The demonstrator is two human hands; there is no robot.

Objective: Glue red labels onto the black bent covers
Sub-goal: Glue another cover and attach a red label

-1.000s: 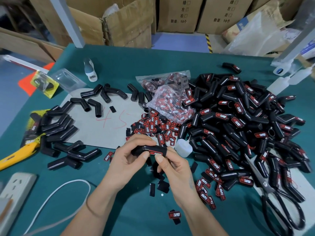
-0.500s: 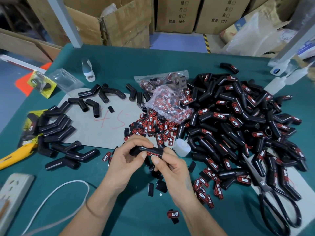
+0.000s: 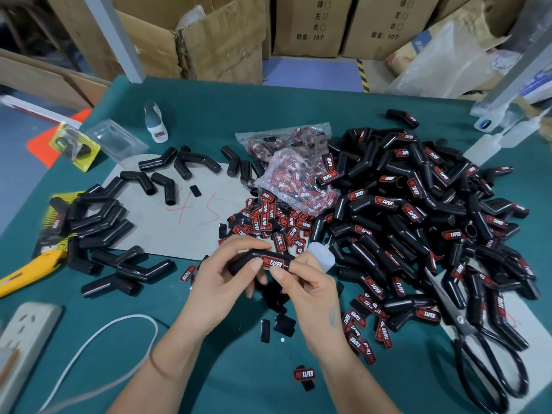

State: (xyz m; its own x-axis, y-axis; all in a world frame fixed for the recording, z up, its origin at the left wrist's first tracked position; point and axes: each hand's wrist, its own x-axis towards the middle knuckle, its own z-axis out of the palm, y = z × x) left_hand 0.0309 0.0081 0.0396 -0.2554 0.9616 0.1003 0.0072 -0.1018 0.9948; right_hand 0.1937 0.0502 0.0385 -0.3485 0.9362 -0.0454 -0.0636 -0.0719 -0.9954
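Both hands hold one black bent cover (image 3: 243, 259) above the green table's near middle. A red label (image 3: 272, 262) sits on the cover's upper face. My left hand (image 3: 222, 282) grips the cover's left end, thumb beside the label. My right hand (image 3: 310, 289) pinches the right end, thumb just below the label. Loose red labels (image 3: 270, 224) lie heaped just beyond the hands. Unlabelled covers (image 3: 98, 225) lie to the left, and a big pile of labelled covers (image 3: 418, 210) fills the right. A small white glue bottle (image 3: 321, 255) lies right of the held cover.
Large scissors (image 3: 478, 348) lie at the near right. A yellow utility knife (image 3: 27, 268) and a white power strip (image 3: 22, 342) with its cable sit at the near left. A plastic bag of labels (image 3: 295, 177) rests mid-table on grey cardboard (image 3: 167, 231). Cardboard boxes stand behind the table.
Both hands stay on the same cover. The cover has turned a little toward me, so the red label's lettering now faces up. My right thumb has slid toward the label's lower edge.
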